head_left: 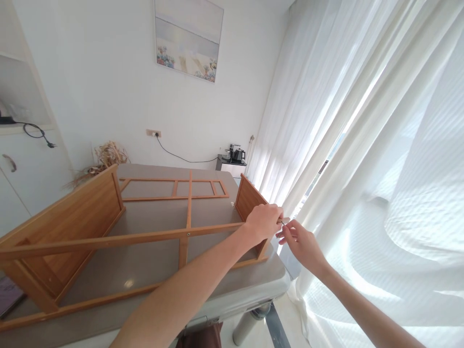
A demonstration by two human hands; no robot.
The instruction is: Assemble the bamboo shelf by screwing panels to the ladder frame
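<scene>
A wooden frame (145,237) with slatted sides and solid end panels stands on a grey-topped table. My left hand (264,223) is wrapped round the right end of its upper rail, by the right end panel (250,195). Just beyond that end, my right hand (302,244) pinches a small thin dark piece (283,223) between thumb and fingers, pointing toward the rail's end. Its exact kind is too small to tell. A separate flat wooden ladder-like frame (174,188) shows behind the crossbar. The left end panel (87,208) stands upright.
The table (250,290) has a rounded right corner close to the white curtains (362,193). A black kettle (239,154) sits on a small stand (232,163) at the back. Dried plants (110,154) are at the far left corner, near a white cabinet (21,169).
</scene>
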